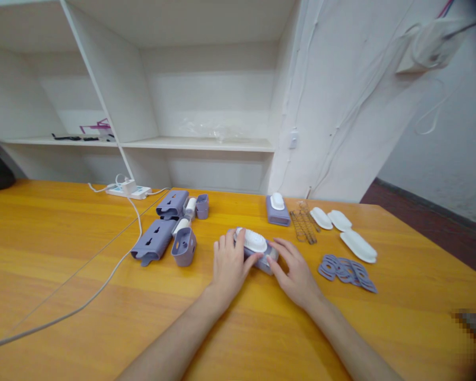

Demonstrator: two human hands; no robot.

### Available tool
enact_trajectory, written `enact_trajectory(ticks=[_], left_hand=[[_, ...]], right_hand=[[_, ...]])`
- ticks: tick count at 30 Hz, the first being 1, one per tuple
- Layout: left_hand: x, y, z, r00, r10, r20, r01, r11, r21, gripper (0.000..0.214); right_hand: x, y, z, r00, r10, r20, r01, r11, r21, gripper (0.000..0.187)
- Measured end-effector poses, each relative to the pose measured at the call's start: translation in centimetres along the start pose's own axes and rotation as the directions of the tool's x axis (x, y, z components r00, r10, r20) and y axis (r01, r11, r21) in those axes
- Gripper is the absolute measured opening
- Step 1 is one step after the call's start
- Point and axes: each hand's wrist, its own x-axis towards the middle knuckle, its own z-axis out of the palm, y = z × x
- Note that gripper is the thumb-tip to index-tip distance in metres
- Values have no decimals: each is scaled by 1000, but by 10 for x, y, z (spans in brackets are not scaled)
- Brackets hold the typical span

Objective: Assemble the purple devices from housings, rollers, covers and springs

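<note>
A purple plastic housing (pixel 257 261) with a white ribbed oval piece (pixel 254 241) on its top lies on the table between my hands. My left hand (pixel 230 264) grips its left end, with fingers over the far side and the thumb along the near side. At the other end, my right hand (pixel 292 272) holds the right tip between thumb and fingers, by a pale end part (pixel 273 255). Part of the housing is hidden behind my left fingers.
Purple housings (pixel 154 241) and cups (pixel 184 247) stand left. Behind is another purple box (pixel 278 210) with a white top. Springs (pixel 303 225), white oval covers (pixel 359 246) and flat purple plates (pixel 346 271) lie right. A cable (pixel 115 275) crosses the left side; a power strip (pixel 137 192) sits behind.
</note>
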Motion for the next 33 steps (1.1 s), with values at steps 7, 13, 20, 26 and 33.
enact_trajectory(ticks=[7,13,20,26,33], left_hand=[[0,0,0,1000,15,18,-15,999,32,52],[1,-2,-2,998,46,34,-47,999,16,48],[0,-3,-3,996,84,41,-83,996,-25,45],[0,-3,-3,993,105,54,-102,993,-63,44],[2,-12,4,996,85,-9,-85,989,-117,50]], right_hand=[[-1,3,3,998,-43,44,48,992,-118,50],[-1,10,9,999,-42,27,46,986,-162,48],[-1,14,12,999,-5,51,18,969,-246,48],[-1,18,15,999,24,21,-18,967,-253,48],[1,24,17,995,95,-38,-101,971,-217,46]])
